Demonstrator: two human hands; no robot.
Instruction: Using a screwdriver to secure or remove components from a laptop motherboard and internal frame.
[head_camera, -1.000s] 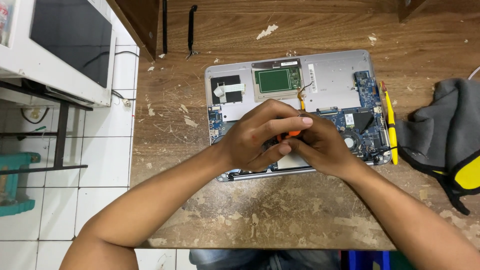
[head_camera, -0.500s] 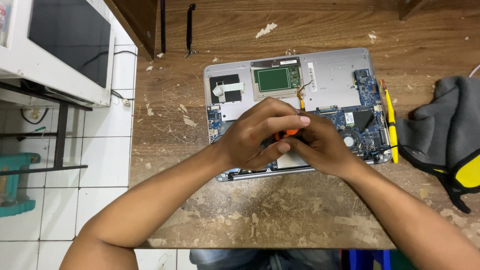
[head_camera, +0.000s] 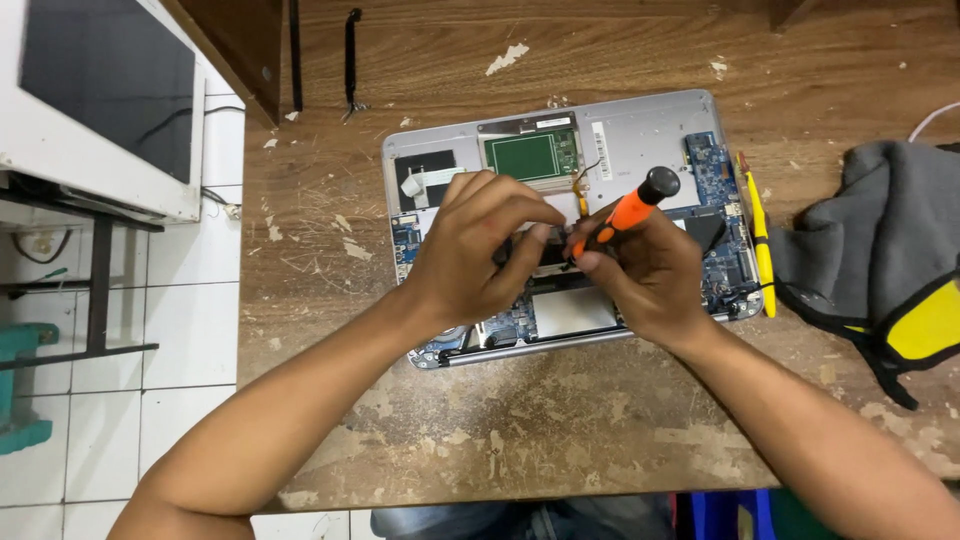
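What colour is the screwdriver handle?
The screwdriver handle is orange with a black cap, held in the right hand; head view shows it best.

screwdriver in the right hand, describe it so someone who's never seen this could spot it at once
On the worn wooden table lies an opened laptop with its circuit boards showing. Over its middle, the right hand holds a short screwdriver, tilted. Its orange handle with a black cap sets it apart from the slim yellow tool beside the laptop.
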